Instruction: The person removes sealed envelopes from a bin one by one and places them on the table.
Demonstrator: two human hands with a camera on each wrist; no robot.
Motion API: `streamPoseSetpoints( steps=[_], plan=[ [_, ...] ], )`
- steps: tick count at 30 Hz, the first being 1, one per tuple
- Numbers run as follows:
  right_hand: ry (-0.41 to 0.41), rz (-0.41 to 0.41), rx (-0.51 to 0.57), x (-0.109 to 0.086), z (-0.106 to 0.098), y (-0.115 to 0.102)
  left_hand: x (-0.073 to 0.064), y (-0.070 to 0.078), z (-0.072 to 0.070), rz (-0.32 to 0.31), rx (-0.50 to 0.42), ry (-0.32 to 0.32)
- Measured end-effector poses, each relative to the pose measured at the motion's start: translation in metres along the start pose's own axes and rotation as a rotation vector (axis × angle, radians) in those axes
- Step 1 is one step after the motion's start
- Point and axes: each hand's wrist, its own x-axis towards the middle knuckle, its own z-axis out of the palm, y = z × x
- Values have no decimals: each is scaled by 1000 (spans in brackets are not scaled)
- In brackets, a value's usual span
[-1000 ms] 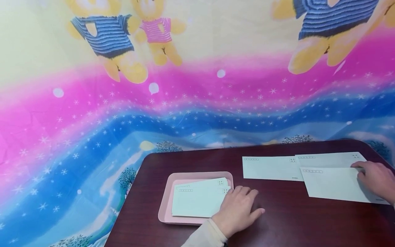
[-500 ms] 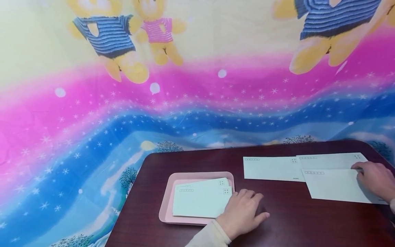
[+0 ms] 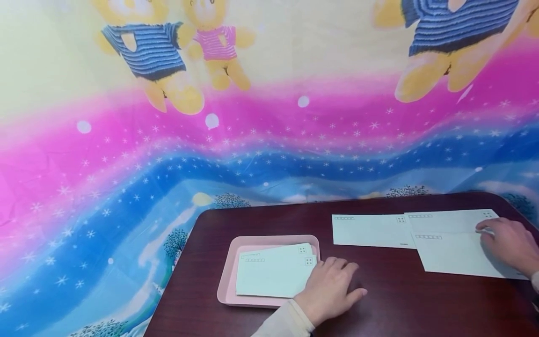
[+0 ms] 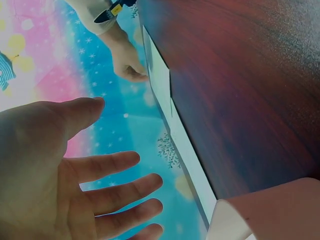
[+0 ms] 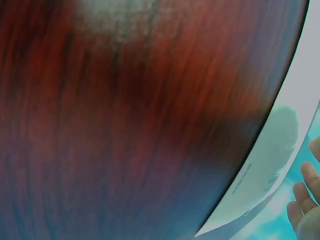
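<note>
A person sat at a dark red-brown wooden table, both hands low over its surface. The left hand, in a cream sleeve, lay palm down with its fingers straight and relaxed, grasping nothing; its fingertips rested at the right edge of a pink tray, touching or just beside the stack of pale green envelopes that lay inside the tray. The left wrist view showed that same hand from below, fingers spread and loose. The right hand sat at the table's far right, fingers bent down onto the right end of the nearest loose envelope — whether it pinched the paper or only pressed on it could not be told. That envelope overlapped a second envelope behind it, and a third envelope lay just to their left, its right end tucked under them; all three lay flat, well apart from the tray. Bare tabletop separated the two hands. Behind the table hung a bright printed cloth with pink and blue bands, white stars and cartoon bears in striped shirts.
</note>
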Motion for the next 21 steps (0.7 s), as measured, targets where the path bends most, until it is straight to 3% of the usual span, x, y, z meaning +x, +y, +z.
streamPoseSetpoints(
  steps=[21],
  plan=[
    [-7,-118,188,-7,-25,-74,-3,-7,-10,-34,-20,25]
  ],
)
